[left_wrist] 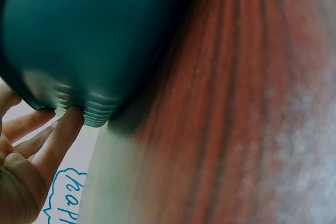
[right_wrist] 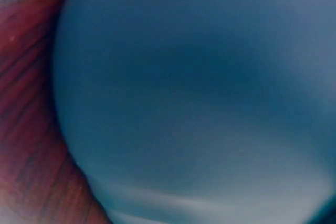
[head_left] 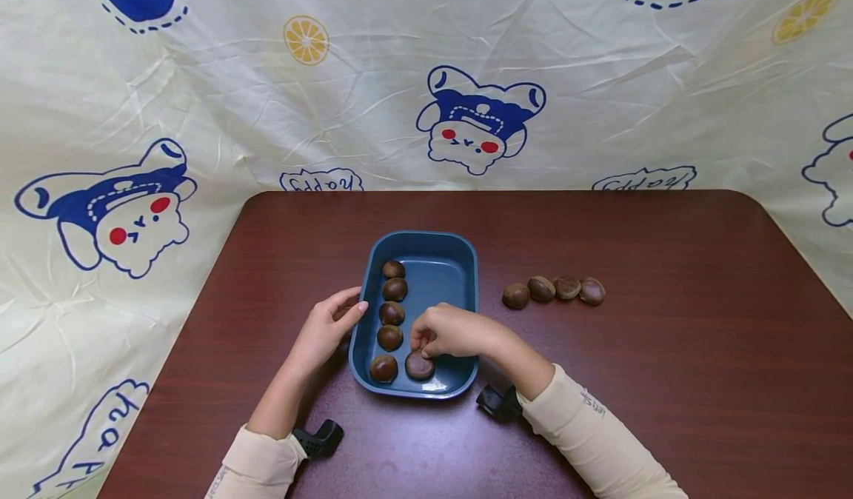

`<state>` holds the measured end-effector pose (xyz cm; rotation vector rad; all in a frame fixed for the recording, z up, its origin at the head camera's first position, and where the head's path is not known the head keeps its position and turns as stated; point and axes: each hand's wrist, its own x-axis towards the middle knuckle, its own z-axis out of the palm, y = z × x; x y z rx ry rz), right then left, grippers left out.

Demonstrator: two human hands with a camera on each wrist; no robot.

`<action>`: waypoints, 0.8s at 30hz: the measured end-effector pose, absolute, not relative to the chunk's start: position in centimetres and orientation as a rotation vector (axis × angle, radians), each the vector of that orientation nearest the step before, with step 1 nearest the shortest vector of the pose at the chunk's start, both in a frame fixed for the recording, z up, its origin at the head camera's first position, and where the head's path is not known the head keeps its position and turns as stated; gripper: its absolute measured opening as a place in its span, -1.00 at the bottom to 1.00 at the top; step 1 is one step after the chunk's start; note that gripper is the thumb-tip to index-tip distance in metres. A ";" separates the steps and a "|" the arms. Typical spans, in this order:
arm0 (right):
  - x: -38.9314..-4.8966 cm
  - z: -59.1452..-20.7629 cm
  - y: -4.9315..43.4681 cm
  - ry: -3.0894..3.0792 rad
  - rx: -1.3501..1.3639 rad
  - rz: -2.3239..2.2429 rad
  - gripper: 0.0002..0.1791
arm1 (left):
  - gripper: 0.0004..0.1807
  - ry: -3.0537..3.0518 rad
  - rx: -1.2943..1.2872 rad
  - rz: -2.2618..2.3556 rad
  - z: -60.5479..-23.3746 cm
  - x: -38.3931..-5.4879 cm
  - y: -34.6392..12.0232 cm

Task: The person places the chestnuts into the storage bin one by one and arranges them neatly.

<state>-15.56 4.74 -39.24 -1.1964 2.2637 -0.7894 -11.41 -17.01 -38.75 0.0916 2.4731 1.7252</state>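
A blue rectangular tray (head_left: 445, 277) stands on the table, its long sides running away from me. Along its left side lies a column of several brown chestnuts (head_left: 391, 314). Inside the near end of the tray, my right hand (head_left: 453, 330) pinches another chestnut (head_left: 419, 366) with thumb and fingertips, low at the tray floor and right of the column's nearest one. My left hand (head_left: 328, 329) rests against the tray's left side, thumb at the rim. In the left wrist view its fairly straight fingers (left_wrist: 65, 135) touch the tray's outer wall. The right wrist view shows no fingers, only the tray's blurred wall (right_wrist: 184, 77).
Right of the tray, several more chestnuts (head_left: 567, 287) form a short row on the dark red-brown wooden table (head_left: 666, 351). A pale printed cloth (head_left: 373, 114) hangs behind the table and at its sides. Black wrist cameras (head_left: 322, 439) hang below both wrists.
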 end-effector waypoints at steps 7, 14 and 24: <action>-15.4 -39.0 5.0 2.290 -1.163 -0.847 -0.90 | -0.60 2.474 0.097 1.733 -38.6 -11.3 -16.9; -15.7 -38.1 6.5 2.286 -1.133 -1.061 -0.78 | -0.60 2.475 0.104 1.734 -38.8 -11.3 -16.9; -16.0 -36.4 10.4 2.374 -0.993 -1.311 -0.69 | -0.59 2.481 0.118 1.740 -39.0 -11.5 -17.0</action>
